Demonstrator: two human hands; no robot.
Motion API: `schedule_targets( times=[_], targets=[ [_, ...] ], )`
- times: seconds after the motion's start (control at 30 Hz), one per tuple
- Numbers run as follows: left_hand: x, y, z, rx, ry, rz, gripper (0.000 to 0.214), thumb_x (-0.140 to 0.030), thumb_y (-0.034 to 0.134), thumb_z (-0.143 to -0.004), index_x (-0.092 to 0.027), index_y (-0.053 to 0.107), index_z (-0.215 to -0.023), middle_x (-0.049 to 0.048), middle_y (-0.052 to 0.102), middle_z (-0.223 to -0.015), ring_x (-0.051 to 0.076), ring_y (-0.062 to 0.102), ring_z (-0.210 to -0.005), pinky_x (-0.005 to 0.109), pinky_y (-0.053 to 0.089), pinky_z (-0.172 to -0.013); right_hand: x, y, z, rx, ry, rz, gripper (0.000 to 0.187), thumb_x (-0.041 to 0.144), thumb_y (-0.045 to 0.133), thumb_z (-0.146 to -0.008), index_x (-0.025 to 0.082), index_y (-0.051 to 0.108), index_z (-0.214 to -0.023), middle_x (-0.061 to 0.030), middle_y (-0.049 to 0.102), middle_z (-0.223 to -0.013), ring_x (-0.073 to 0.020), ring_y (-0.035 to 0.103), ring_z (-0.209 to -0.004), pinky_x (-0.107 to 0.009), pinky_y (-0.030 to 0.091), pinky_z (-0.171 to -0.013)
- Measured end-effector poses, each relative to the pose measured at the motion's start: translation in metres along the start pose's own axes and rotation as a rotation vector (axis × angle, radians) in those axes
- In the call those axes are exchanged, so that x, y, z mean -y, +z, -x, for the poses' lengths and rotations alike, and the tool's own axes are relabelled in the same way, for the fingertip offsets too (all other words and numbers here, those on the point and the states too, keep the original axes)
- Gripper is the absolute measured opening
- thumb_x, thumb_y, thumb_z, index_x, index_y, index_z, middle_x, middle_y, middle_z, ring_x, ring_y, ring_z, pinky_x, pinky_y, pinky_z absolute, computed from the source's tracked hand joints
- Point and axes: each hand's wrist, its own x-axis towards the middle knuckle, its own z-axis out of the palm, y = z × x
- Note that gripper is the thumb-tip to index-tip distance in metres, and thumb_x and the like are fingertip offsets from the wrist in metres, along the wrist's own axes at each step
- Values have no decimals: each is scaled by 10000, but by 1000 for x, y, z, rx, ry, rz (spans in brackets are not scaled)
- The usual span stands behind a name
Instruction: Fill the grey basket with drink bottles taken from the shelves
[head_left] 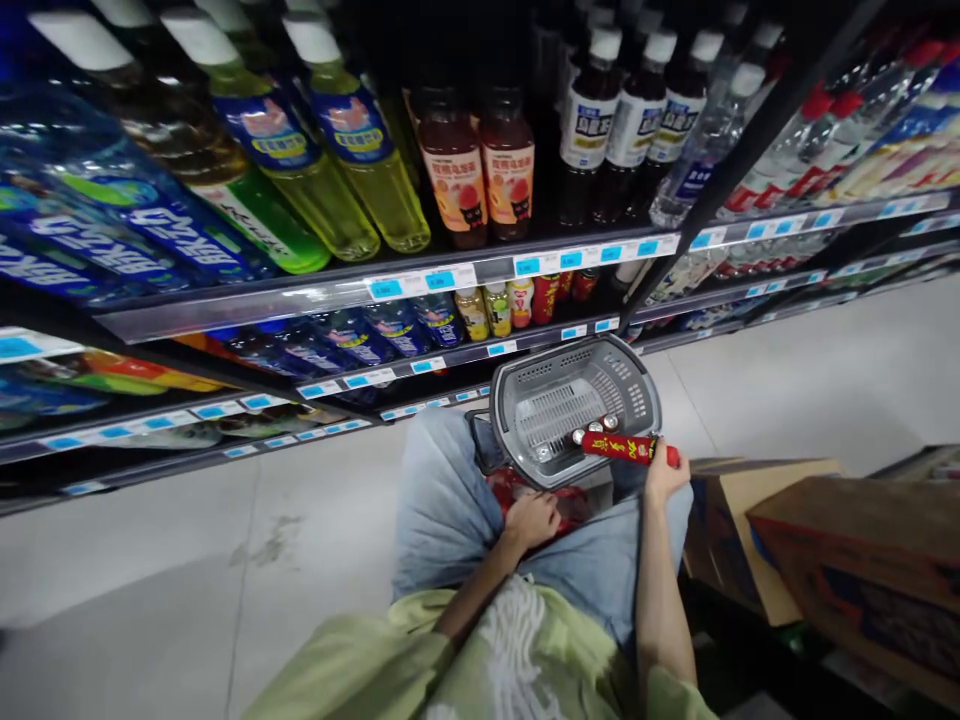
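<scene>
Red Jiaduobao bottle (616, 447) is held sideways over the grey shopping basket (551, 412), pinched near its cap (673, 457) by the right hand (660, 478), not yet released; three silver-topped containers (595, 427) already sit inside. The left hand (532, 520) curls between the thighs (442, 490); whether holding anything, I cannot tell.

Upper shelf (300, 298), ahead of the left grip (532, 518) and right grip (661, 475): standing in rows, blue bottles (157, 212) far to the left of the left grip, pink-labelled bottles (454, 185) ahead of it, dark bottles (589, 125) ahead of the right grip. Lower shelf (529, 343), ahead of both: small bottles (472, 315). Pale tiled floor (330, 540), left of the left grip: a brownish stain (277, 543).
</scene>
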Motion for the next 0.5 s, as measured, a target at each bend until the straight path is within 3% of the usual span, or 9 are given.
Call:
schedule_targets(
  times=[0.13, 0.27, 0.43, 0.5],
  targets=[
    [1, -5, -4, 30, -9, -47, 325, -215, 522, -1036, -109, 778, -1206, 183, 789, -1253, 317, 745, -1215, 402, 552, -1053, -1, 10, -8, 31, 14, -82, 554, 790, 621, -791, 240, 652, -852, -114, 764, -893, -289, 696, -867, -404, 577, -882],
    [3, -4, -7, 45, -27, -87, 336, -242, 504, -1052, -176, 781, -1231, 138, 794, -1269, 284, 749, -1217, 384, 563, -1052, -4, 19, -10, 63, 4, -92, 558, 793, 590, -826, 244, 684, -859, -135, 796, -951, -303, 729, -931, -416, 589, -927],
    [3, -2, -6, 42, -33, -120, 345, -261, 500, -1065, -172, 776, -1253, 130, 790, -1276, 268, 736, -1233, 372, 542, -1089, -10, 22, -12, 88, 12, -214, 560, 777, 579, -828, 236, 705, -903, -159, 813, -1011, -312, 760, -1003, -417, 601, -944],
    [4, -2, -6, 43, -33, -130, 352, -261, 493, -1069, -163, 776, -1254, 135, 787, -1287, 266, 734, -1232, 374, 540, -1094, -11, 21, -13, 247, -9, -236, 569, 781, 518, -864, 245, 702, -908, -144, 812, -1006, -302, 758, -1032, -406, 601, -932]
  ],
)
